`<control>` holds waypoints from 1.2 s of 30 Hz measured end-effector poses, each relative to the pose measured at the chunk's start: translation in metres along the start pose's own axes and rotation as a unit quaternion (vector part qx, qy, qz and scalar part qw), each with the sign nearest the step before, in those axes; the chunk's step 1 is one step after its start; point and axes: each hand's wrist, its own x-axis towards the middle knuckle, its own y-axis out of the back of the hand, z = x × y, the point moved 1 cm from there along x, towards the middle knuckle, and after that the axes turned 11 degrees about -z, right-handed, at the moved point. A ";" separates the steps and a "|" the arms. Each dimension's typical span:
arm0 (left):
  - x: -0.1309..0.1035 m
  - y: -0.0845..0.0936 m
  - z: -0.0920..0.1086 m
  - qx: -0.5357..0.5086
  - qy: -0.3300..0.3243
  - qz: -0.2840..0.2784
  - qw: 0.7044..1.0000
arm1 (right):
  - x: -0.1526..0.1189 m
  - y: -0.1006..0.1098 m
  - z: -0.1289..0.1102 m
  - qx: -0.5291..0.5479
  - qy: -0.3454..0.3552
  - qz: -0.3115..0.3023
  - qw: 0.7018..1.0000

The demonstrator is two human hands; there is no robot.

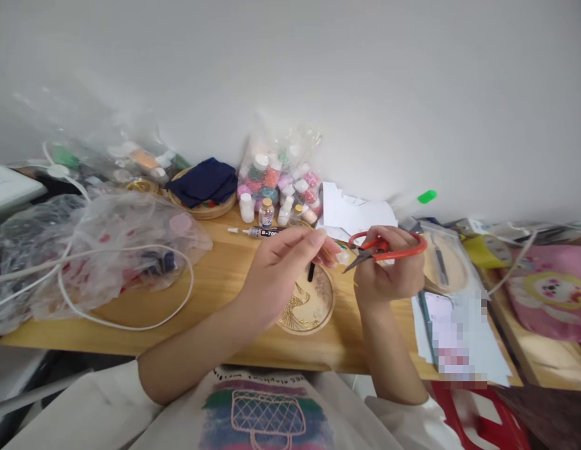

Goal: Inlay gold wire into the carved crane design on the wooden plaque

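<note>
My left hand [285,262] is pinched above the middle of the table, and thin gold-coloured strands [335,250] stick out around its fingertips; I cannot tell whether they are wire or thread. Orange-handled scissors [397,255] are held in my right hand [394,281], their dark blades pointing left and down towards the left fingertips. Below both hands lies a round wooden disc [313,315] with a raised golden line design, partly covered by my left hand. A short black stick [311,272] shows over its upper edge.
Behind the hands stand small bottles [267,214], a bag of coloured jars [276,175] and a glue tube [253,232]. Plastic bags [117,244] and a white cable [126,326] cover the left side. White papers [356,209] and a phone [440,325] lie to the right.
</note>
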 end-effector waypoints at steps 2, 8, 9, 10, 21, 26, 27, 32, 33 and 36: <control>0.003 -0.003 0.008 0.032 -0.025 -0.027 0.999 | 0.010 0.001 -0.001 0.008 -0.006 0.012 1.000; 0.008 -0.013 0.034 0.172 -0.090 -0.048 0.980 | 0.038 -0.003 -0.008 -0.002 -0.016 0.050 0.999; 0.008 -0.014 0.037 0.186 -0.097 -0.049 0.976 | 0.041 -0.004 -0.009 -0.001 -0.011 0.051 0.999; 0.009 -0.014 0.039 0.198 -0.103 -0.049 0.974 | 0.044 -0.005 -0.010 0.003 -0.007 0.052 0.999; 0.021 0.001 0.044 0.209 -0.126 -0.033 0.969 | 0.048 -0.003 -0.019 0.048 0.011 -0.100 0.994; 0.025 0.006 0.046 0.225 -0.113 -0.020 0.968 | 0.046 -0.003 -0.016 0.066 -0.008 -0.168 0.984; 0.025 0.007 0.047 0.242 -0.109 -0.020 0.964 | 0.045 -0.003 -0.015 0.064 -0.014 -0.185 0.981; 0.018 0.010 0.055 0.370 -0.125 0.008 0.920 | 0.043 -0.001 -0.012 0.100 -0.099 -0.303 0.942; 0.015 0.010 0.058 0.397 -0.144 0.020 0.906 | 0.043 -0.001 -0.013 0.124 -0.123 -0.333 0.927; 0.003 0.009 0.065 0.453 -0.214 0.030 0.865 | 0.045 0.000 -0.016 0.196 -0.186 -0.399 0.876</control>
